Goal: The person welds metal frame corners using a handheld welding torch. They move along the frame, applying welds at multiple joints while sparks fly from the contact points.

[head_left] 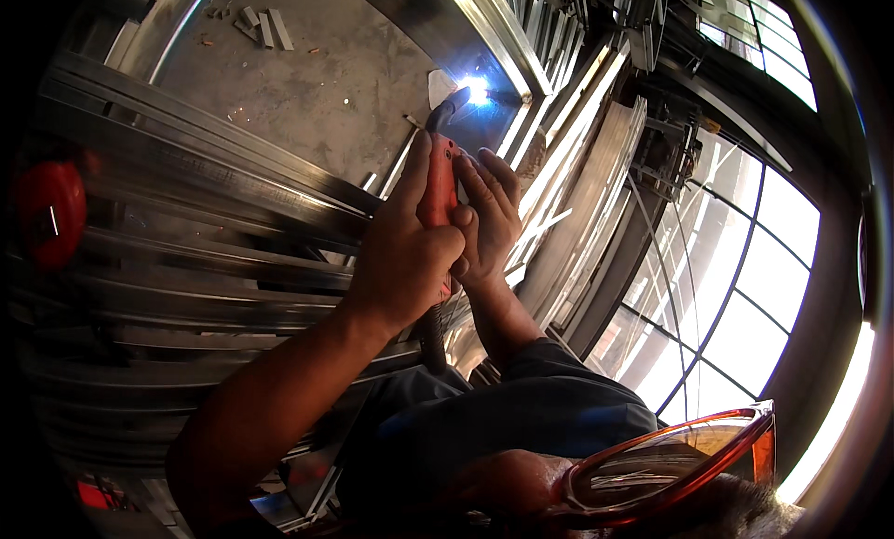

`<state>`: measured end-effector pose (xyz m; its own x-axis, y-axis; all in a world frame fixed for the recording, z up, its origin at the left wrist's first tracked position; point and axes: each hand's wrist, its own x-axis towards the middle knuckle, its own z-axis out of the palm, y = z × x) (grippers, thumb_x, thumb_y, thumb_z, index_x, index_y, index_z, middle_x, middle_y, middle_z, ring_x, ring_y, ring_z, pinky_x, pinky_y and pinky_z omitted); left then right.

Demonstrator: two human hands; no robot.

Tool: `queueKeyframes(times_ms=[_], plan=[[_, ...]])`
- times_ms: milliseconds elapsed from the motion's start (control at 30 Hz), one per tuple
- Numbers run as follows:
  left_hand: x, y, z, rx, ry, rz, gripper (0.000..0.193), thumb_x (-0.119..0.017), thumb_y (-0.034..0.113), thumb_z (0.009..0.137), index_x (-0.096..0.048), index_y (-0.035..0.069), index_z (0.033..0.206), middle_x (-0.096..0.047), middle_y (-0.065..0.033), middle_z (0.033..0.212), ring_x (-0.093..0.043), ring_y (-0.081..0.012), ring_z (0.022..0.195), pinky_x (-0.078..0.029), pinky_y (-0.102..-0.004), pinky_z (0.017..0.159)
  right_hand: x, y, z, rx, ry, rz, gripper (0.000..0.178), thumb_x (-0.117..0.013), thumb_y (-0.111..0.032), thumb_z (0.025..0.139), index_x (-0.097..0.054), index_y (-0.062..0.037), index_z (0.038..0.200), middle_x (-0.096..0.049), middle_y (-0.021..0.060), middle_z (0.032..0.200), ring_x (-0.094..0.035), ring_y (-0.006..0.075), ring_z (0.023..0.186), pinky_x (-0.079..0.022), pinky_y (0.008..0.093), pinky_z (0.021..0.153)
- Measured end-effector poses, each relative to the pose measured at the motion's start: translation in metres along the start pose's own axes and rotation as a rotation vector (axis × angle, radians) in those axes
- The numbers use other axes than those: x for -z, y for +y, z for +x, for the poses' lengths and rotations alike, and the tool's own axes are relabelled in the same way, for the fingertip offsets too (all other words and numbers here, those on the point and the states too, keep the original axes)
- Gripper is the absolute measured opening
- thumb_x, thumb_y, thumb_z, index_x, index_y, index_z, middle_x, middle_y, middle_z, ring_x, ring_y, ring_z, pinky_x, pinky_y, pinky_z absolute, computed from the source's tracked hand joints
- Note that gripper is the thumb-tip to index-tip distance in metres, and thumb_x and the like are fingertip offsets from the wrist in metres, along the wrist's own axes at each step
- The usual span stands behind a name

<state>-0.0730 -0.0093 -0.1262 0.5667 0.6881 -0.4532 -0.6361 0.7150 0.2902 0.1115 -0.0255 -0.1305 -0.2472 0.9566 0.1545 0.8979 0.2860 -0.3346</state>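
Observation:
A red-handled welding torch [438,192] with a dark curved neck points up and away from me. At its tip a bright blue-white arc burns against a corner of a metal frame [540,76]. My left hand [402,255] is wrapped round the handle, with the thumb side up along it. From the right, my right hand [491,213] closes on the same handle with curled fingers; part of its grip is hidden behind the torch and the left hand. A dark cable [432,341] hangs from the handle's lower end. The glare hides the metal at the arc.
Long metal profiles [214,157] lie in rows to the left. More bars [596,176] are stacked on the right, before a large paned window [736,287]. Several short offcuts [273,29] lie on the grey floor [326,82]. A red rounded object [51,213] is at the far left.

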Motion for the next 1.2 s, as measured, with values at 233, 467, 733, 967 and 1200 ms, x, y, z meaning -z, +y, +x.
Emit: queueKeyframes(times_ms=[233, 467, 733, 967, 1200], plan=[[0.003, -0.005, 0.008, 0.015, -0.007, 0.001, 0.104, -0.05, -0.003, 0.079, -0.003, 0.011, 0.171, -0.059, -0.0089, 0.099, -0.06, -0.016, 0.07, -0.055, -0.0306, 0.062, -0.005, 0.008, -0.001, 0.018, 0.029, 0.016, 0.049, -0.058, -0.034, 0.101, -0.07, 0.0022, 0.132, -0.071, 0.0226, 0.127, -0.058, 0.0459, 0.127, -0.043, 0.0529, 0.11], [0.003, -0.006, 0.01, 0.0, 0.018, 0.089, 0.104, -0.051, -0.001, 0.08, -0.001, 0.01, 0.171, -0.06, -0.009, 0.1, -0.062, -0.0157, 0.067, -0.056, -0.031, 0.055, -0.004, 0.009, -0.002, 0.012, 0.028, 0.025, 0.05, -0.058, -0.036, 0.102, -0.069, 0.002, 0.133, -0.072, 0.0224, 0.127, -0.058, 0.046, 0.128, -0.043, 0.0527, 0.109], [0.001, -0.003, 0.002, -0.019, 0.027, 0.155, 0.104, -0.051, -0.001, 0.08, -0.001, 0.011, 0.171, -0.06, -0.0089, 0.1, -0.062, -0.0152, 0.067, -0.056, -0.0315, 0.054, 0.001, -0.004, 0.002, 0.005, 0.031, 0.026, 0.049, -0.058, -0.035, 0.103, -0.069, 0.0023, 0.133, -0.072, 0.022, 0.127, -0.058, 0.0461, 0.128, -0.044, 0.0527, 0.109], [0.001, -0.005, 0.004, -0.019, 0.004, 0.095, 0.104, -0.049, -0.002, 0.08, -0.001, 0.012, 0.171, -0.058, -0.0085, 0.1, -0.06, -0.0143, 0.069, -0.055, -0.0293, 0.059, 0.001, -0.001, 0.002, 0.001, 0.031, 0.036, 0.048, -0.059, -0.035, 0.102, -0.07, 0.0016, 0.131, -0.072, 0.0211, 0.126, -0.058, 0.0456, 0.128, -0.043, 0.0538, 0.109], [0.0, -0.004, 0.009, 0.023, -0.026, 0.01, 0.105, -0.049, -0.003, 0.08, 0.001, 0.012, 0.171, -0.057, -0.0083, 0.1, -0.058, -0.0134, 0.071, -0.053, -0.0279, 0.061, -0.003, 0.007, 0.003, 0.03, 0.025, 0.024, 0.046, -0.062, -0.036, 0.1, -0.072, 0.0011, 0.125, -0.073, 0.0196, 0.122, -0.059, 0.0458, 0.125, -0.044, 0.0554, 0.108]])
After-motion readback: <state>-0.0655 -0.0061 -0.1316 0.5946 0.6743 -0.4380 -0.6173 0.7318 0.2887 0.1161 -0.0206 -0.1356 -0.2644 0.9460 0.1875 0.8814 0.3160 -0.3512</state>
